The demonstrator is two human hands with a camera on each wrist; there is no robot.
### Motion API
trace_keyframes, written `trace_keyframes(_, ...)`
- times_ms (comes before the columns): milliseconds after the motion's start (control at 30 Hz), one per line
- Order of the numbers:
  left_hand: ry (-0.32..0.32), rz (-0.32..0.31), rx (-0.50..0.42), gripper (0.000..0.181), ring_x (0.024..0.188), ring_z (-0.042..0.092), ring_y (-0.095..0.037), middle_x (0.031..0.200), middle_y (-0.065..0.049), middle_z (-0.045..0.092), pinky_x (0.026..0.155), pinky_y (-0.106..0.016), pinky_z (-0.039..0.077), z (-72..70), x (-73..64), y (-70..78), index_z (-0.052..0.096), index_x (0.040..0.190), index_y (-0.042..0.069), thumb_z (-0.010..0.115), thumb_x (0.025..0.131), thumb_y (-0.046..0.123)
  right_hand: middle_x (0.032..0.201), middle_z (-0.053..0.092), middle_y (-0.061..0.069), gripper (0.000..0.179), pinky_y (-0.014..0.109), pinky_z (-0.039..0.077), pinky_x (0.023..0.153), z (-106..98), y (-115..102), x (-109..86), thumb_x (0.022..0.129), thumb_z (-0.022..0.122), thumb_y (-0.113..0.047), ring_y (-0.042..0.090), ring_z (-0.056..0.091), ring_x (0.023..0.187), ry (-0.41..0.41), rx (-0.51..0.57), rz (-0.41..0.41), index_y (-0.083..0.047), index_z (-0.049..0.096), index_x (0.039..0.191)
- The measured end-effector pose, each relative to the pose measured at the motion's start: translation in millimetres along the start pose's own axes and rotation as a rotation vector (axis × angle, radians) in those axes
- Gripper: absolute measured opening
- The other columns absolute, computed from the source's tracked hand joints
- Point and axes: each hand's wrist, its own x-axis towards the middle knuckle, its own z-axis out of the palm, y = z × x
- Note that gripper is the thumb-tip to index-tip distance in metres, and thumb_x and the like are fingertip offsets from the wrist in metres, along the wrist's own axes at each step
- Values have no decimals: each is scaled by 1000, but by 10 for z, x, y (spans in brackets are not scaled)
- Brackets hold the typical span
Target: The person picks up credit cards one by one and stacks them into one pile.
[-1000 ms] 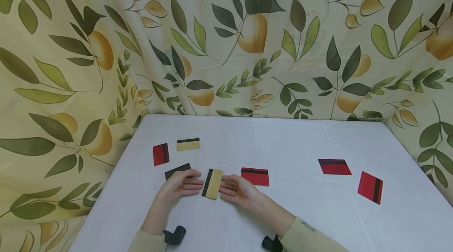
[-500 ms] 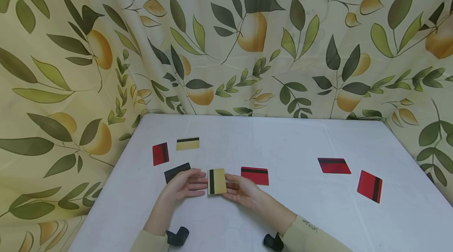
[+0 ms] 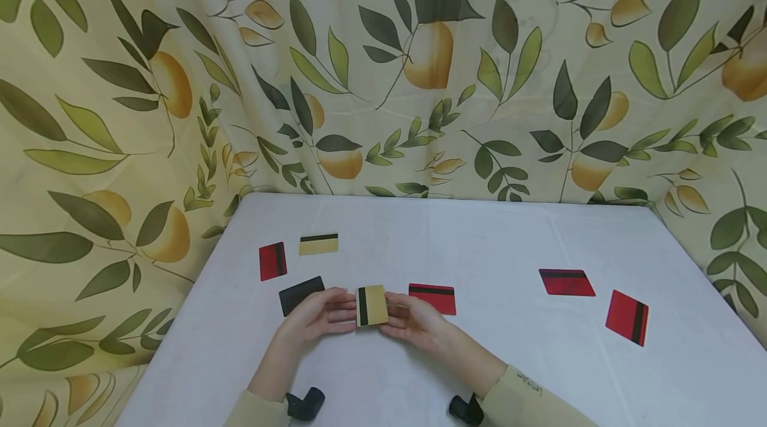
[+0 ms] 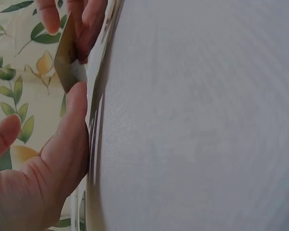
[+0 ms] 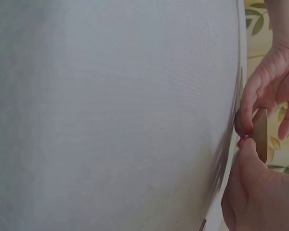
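Note:
A gold card (image 3: 373,306) with a black stripe stands between my two hands, tilted up toward the head camera. On its left edge my left hand (image 3: 323,315) rests straight fingertips, its thumb apart from the card. From the other side the fingers of my right hand (image 3: 415,322) touch the right edge. The left wrist view shows the card (image 4: 66,60) edge-on, spanning the gap between both hands' fingertips. Partly behind my left hand lies a black card (image 3: 299,292). Just beyond the right hand is a red card (image 3: 433,298) with a black stripe.
On the white-covered table (image 3: 497,360), a red card (image 3: 272,262) and a gold card (image 3: 319,245) lie at back left. Two more red cards, one flat (image 3: 566,282) and one turned (image 3: 627,318), lie at right. A leaf-patterned curtain (image 3: 383,80) hangs behind.
The gold card between my hands has shifted right and turned from slanted to nearly upright. Both hands have moved slightly right with it; the other cards stay in place.

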Motion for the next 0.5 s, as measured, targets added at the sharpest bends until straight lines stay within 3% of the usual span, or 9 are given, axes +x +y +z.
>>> trace_keyframes(500,-46,41,20,48,90,63,-21,103,-11,62,86,-45,50,106,17,-7,36,135,-7,46,95,17,135,36,30,49,48,39,98,-49,-79,-44,97,41,-20,37,52,112,-29,-5,-6,5,30,138)
